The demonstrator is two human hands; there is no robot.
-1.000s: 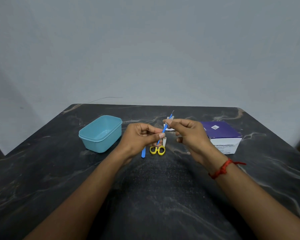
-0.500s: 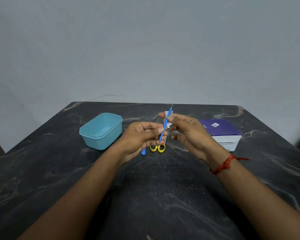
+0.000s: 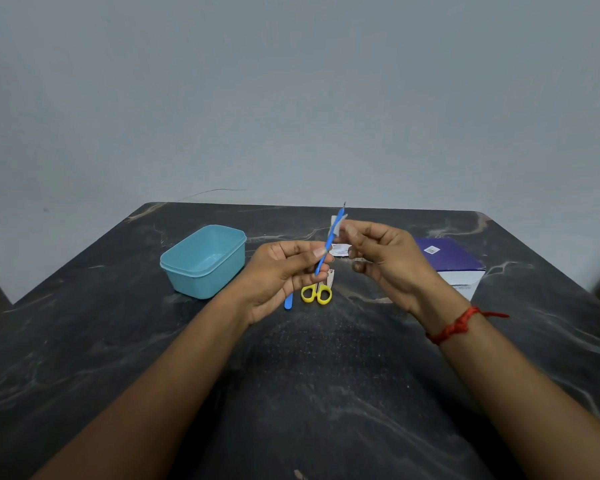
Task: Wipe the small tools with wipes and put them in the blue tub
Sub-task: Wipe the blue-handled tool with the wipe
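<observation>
Blue pick [image 3: 327, 242] is held in the air over the table [image 3: 326, 393], tilted, metal tip up and away. Left hand [image 3: 284, 271] pinches its lower end; right hand [image 3: 385, 258] pinches a white wipe [image 3: 336, 225] against the upper shaft. Blue tub [image 3: 201, 282] sits to the left, well apart from the pick, nothing visible inside. Yellow-handled scissors [image 3: 316, 293] and a second blue tool [image 3: 288, 301] lie side by side on the table under the hands. White packet [image 3: 338, 250] behind them, print too small to read. Purple-and-white box [image 3: 454, 261] on the right: square code sticker on the lid, side text illegible. Red thread [image 3: 454, 327] on the right wrist.
</observation>
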